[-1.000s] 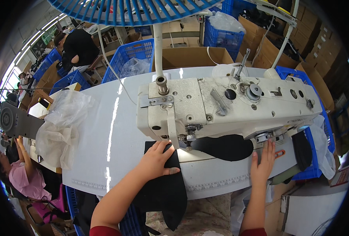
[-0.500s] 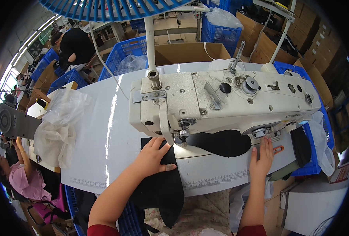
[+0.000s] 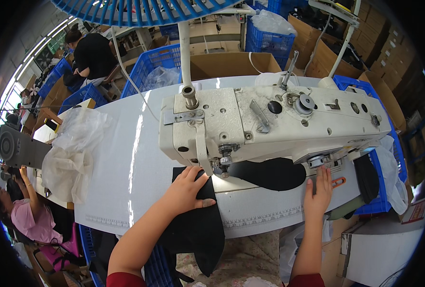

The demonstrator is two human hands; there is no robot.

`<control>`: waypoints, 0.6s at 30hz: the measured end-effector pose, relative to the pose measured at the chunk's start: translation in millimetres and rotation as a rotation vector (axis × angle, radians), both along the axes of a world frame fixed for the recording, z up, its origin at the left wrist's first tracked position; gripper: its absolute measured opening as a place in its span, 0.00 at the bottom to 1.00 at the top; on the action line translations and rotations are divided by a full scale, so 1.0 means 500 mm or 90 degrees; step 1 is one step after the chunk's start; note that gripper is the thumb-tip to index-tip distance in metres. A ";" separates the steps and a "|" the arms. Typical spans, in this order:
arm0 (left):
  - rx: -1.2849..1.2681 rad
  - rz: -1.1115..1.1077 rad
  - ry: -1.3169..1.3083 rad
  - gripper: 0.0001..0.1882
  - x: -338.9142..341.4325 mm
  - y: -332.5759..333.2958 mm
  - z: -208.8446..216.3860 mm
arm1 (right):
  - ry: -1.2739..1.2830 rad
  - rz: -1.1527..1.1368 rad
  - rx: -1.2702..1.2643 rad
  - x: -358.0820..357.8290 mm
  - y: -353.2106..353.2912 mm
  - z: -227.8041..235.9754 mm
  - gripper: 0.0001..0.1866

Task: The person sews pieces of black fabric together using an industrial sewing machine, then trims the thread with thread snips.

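A white industrial sewing machine (image 3: 270, 117) stretches across the middle of the worktable. My left hand (image 3: 189, 190) lies on a black fabric piece (image 3: 193, 239), just left of the presser foot and needle area (image 3: 223, 172); its fingers are extended and its thumb is spread. That fabric hangs over the front edge of the table. Under the machine's arm lies a rounded black fabric piece (image 3: 270, 174). My right hand (image 3: 318, 193) rests upright by the dial (image 3: 316, 161) at the machine's right, fingers stretched, gripping nothing. The stitching point is partly hidden by my fingertips.
An orange loop-shaped tool (image 3: 339, 182) lies beside my right hand. A dark rolled piece (image 3: 367, 178) sits at the table's right edge, next to a blue crate (image 3: 398, 148). A printed ruler strip (image 3: 265, 217) runs along the front edge. Crumpled plastic (image 3: 73, 153) lies at left.
Both my hands and the fabric stay practically in place. In the back left, the person in black has shifted posture, with the head and arm now in a different position.
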State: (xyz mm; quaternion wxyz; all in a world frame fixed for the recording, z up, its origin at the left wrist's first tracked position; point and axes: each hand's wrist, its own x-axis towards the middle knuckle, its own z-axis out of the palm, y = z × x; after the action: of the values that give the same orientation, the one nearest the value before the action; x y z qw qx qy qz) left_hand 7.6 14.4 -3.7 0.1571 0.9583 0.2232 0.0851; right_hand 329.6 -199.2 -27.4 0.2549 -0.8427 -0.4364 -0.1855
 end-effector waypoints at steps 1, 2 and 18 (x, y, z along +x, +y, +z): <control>0.001 0.000 -0.001 0.44 0.000 0.000 0.002 | 0.002 -0.001 -0.003 0.000 0.000 -0.001 0.25; -0.003 0.000 -0.004 0.44 0.001 -0.001 0.004 | 0.004 -0.002 -0.006 0.000 0.000 -0.001 0.25; -0.010 0.002 -0.013 0.43 0.002 -0.001 0.009 | -0.026 0.011 0.042 -0.003 0.005 0.024 0.21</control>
State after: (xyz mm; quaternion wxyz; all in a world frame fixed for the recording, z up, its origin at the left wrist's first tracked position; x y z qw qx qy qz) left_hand 8.7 13.9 1.0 0.1671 0.9557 0.2237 0.0936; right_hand 328.0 -196.9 -15.4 0.2748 -0.8259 -0.4429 -0.2148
